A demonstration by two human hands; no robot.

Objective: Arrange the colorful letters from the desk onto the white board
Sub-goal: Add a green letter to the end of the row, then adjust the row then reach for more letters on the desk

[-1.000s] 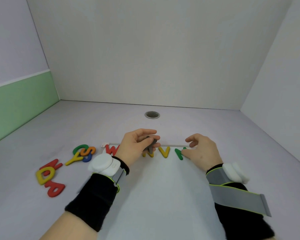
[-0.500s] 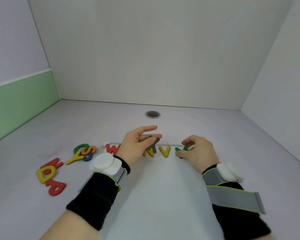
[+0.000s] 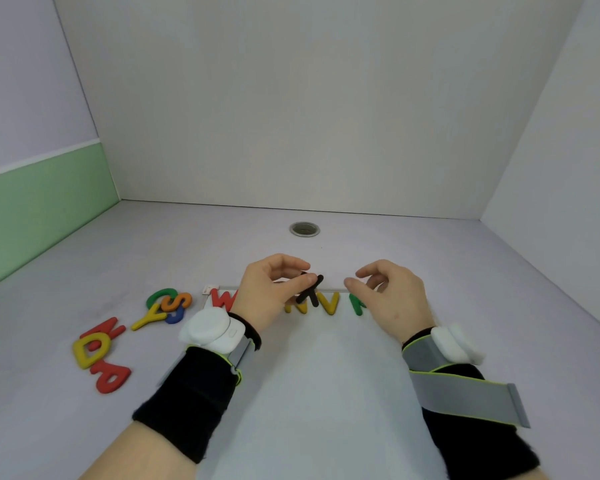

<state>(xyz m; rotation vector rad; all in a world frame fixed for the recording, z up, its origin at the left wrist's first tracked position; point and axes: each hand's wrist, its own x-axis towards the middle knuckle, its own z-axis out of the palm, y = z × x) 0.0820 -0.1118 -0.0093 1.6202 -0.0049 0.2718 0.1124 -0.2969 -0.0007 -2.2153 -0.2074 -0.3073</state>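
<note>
The white board (image 3: pixel 319 368) lies flat on the desk in front of me. Along its far edge sit a red W (image 3: pixel 221 298), a yellow N (image 3: pixel 305 305), a yellow V (image 3: pixel 332 304) and a green letter (image 3: pixel 358 305). My left hand (image 3: pixel 269 292) pinches a dark letter (image 3: pixel 310 293), seen from its black back, just above the yellow N. My right hand (image 3: pixel 392 294) hovers beside the green letter with fingers apart and nothing in it. Loose letters wait on the desk to the left: a green, orange, yellow and blue pile (image 3: pixel 167 304) and a red and yellow group (image 3: pixel 99 351).
A round metal cable hole (image 3: pixel 304 229) sits in the desk behind the board. Walls close the desk at the back and right; a green panel (image 3: pixel 42 206) runs along the left. Both wrists wear black bands with white devices.
My right hand has let go of the green letter, which now lies on the board, and has lifted off it. My left hand has raised and turned the dark letter.
</note>
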